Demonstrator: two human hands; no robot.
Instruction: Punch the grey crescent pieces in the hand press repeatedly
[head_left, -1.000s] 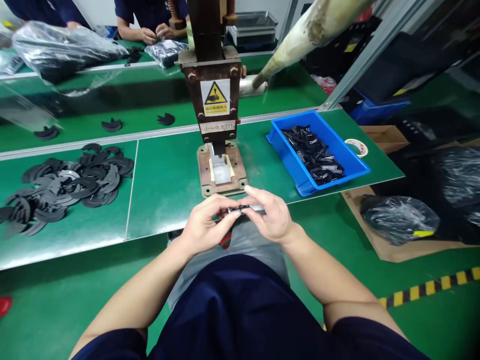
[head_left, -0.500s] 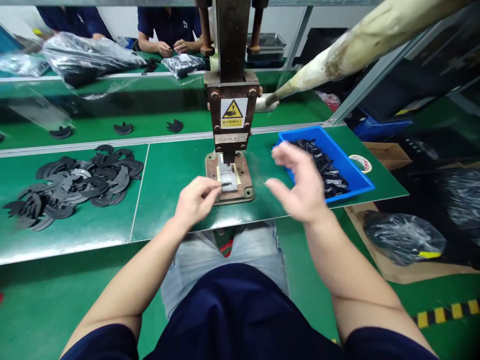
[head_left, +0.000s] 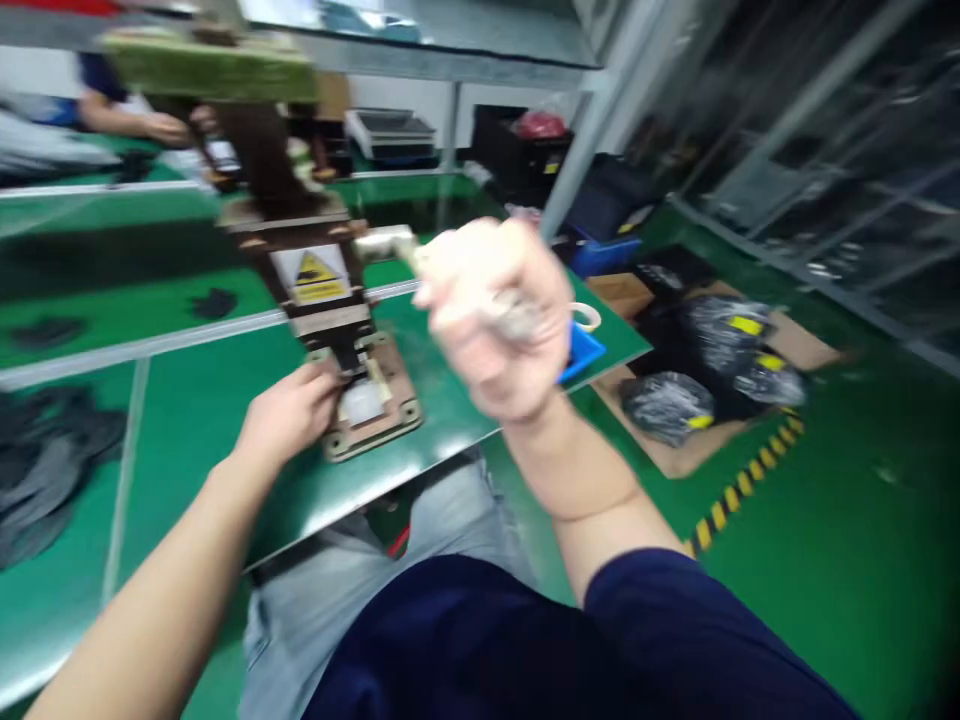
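Observation:
My right hand is wrapped round the lever of the hand press; the lever's round end shows at the heel of my fist, blurred. Fingers bent together, my left hand is closed at the left side of the press's punch, just above the base plate. Whatever its fingertips hold is hidden. A whitish block sits on the base under the punch. The press body bears a yellow warning label.
Dark curved pieces lie piled on the green table at left. A blue bin is mostly hidden behind my right hand, with a tape roll beside it. Bagged parts lie on the floor at right. A co-worker's hand shows across the table.
My right hand has gone from open in the air to closed round the lever. My left fingers have moved from the block's front to beside the punch. The view has swung right.

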